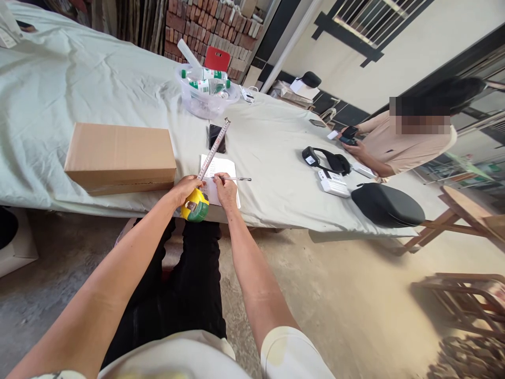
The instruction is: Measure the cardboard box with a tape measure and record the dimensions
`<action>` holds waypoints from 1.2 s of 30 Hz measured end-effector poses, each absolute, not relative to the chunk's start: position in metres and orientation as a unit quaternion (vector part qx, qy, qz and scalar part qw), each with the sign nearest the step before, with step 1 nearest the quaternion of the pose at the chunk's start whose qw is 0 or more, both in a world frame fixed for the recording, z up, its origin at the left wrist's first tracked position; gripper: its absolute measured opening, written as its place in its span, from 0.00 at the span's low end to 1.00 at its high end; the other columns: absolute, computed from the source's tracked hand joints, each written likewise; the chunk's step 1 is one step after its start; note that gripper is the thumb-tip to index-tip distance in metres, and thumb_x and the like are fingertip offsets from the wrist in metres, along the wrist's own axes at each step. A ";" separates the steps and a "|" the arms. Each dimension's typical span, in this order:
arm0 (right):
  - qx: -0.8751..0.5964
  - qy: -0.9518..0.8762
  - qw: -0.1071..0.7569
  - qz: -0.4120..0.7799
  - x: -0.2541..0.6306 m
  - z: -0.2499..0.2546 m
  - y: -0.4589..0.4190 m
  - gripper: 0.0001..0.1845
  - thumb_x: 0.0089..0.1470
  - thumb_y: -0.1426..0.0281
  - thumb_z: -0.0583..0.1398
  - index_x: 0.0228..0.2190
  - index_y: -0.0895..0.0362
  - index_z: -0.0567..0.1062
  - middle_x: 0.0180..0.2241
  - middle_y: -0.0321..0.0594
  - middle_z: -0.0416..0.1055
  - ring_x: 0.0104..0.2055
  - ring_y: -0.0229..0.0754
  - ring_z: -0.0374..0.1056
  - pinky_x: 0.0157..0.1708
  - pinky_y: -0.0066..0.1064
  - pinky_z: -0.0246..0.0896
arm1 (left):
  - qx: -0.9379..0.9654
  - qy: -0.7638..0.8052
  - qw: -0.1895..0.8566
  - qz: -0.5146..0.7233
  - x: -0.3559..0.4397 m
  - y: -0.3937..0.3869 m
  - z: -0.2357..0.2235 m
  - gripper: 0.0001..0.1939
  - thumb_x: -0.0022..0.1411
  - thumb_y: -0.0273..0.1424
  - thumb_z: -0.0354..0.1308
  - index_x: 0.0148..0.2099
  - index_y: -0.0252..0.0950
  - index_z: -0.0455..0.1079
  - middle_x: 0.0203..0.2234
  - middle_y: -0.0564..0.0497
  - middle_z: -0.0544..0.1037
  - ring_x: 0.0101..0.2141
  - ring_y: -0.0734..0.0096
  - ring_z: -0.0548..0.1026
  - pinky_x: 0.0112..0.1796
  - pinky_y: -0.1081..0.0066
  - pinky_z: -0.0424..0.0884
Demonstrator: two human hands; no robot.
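My left hand [187,190] is closed around a yellow and green tape measure [196,205] at the table's front edge. Its metal blade is pulled out a short way and slants up and right over the paper. In my right hand [226,190] is a pen [241,179], held almost level, with its tip end hidden by the fingers. That hand rests on a white notepad [232,165] with writing on it. A dark phone [216,138] lies just behind the pad, partly under the blade. Left of my hands stands a closed cardboard box [120,150].
Behind the phone, a clear plastic basin [197,105] holds bottles. To the right lie a black headset [325,160], a white device [334,184] and a black case [386,205]. Another person [410,142] holds a dark device across the table's right end.
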State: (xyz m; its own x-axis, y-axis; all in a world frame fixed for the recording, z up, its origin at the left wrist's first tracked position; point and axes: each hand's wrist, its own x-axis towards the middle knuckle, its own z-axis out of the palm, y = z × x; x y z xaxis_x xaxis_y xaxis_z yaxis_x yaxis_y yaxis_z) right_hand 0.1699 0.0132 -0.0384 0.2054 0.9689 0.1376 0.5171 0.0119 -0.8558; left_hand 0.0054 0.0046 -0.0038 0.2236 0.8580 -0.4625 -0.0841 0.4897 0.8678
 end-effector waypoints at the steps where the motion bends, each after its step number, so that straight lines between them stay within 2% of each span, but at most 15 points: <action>1: -0.651 -0.573 0.422 0.264 0.170 -0.038 0.013 0.12 0.57 0.59 0.55 0.37 0.52 0.74 0.38 0.39 0.79 0.44 0.48 0.74 0.49 0.40 0.64 | 0.372 0.521 0.689 0.342 0.005 0.005 -0.004 0.05 0.54 0.26 0.61 0.36 0.35 0.71 0.23 0.54 0.73 0.22 0.72 0.70 0.23 0.72 0.67; 8: -0.636 -0.561 0.458 0.266 0.173 -0.042 0.013 0.15 0.58 0.57 0.54 0.37 0.53 0.74 0.37 0.40 0.79 0.41 0.47 0.74 0.46 0.38 0.65 | 0.370 0.516 0.692 0.344 0.006 0.006 -0.006 0.07 0.54 0.27 0.62 0.38 0.35 0.71 0.23 0.53 0.74 0.23 0.71 0.72 0.25 0.73 0.68; 13: -0.645 -0.569 0.447 0.246 0.172 -0.044 0.015 0.12 0.57 0.59 0.55 0.35 0.52 0.74 0.37 0.40 0.79 0.42 0.48 0.75 0.47 0.39 0.65 | 0.366 0.522 0.689 0.344 0.006 0.005 -0.005 0.06 0.53 0.26 0.62 0.36 0.35 0.71 0.23 0.53 0.75 0.22 0.71 0.72 0.24 0.73 0.67; 21: -0.641 -0.569 0.446 0.258 0.171 -0.042 0.013 0.14 0.57 0.58 0.54 0.34 0.52 0.74 0.36 0.40 0.79 0.42 0.49 0.75 0.47 0.40 0.65 | 0.364 0.528 0.687 0.342 0.005 0.003 -0.001 0.05 0.54 0.26 0.61 0.35 0.35 0.71 0.22 0.54 0.74 0.22 0.72 0.71 0.23 0.73 0.67; 28: -0.655 -0.563 0.453 0.221 0.171 -0.040 0.012 0.14 0.57 0.58 0.53 0.32 0.52 0.72 0.34 0.40 0.78 0.38 0.48 0.73 0.44 0.38 0.64 | 0.362 0.524 0.690 0.344 0.006 0.004 0.000 0.04 0.54 0.25 0.61 0.35 0.35 0.71 0.23 0.53 0.74 0.21 0.71 0.71 0.24 0.71 0.67; 36: -0.654 -0.568 0.442 0.231 0.171 -0.042 0.014 0.13 0.57 0.58 0.53 0.35 0.52 0.73 0.37 0.41 0.79 0.41 0.49 0.74 0.47 0.39 0.64 | 0.359 0.528 0.691 0.339 0.006 0.003 0.003 0.03 0.54 0.25 0.60 0.34 0.35 0.71 0.22 0.54 0.74 0.21 0.71 0.71 0.25 0.71 0.69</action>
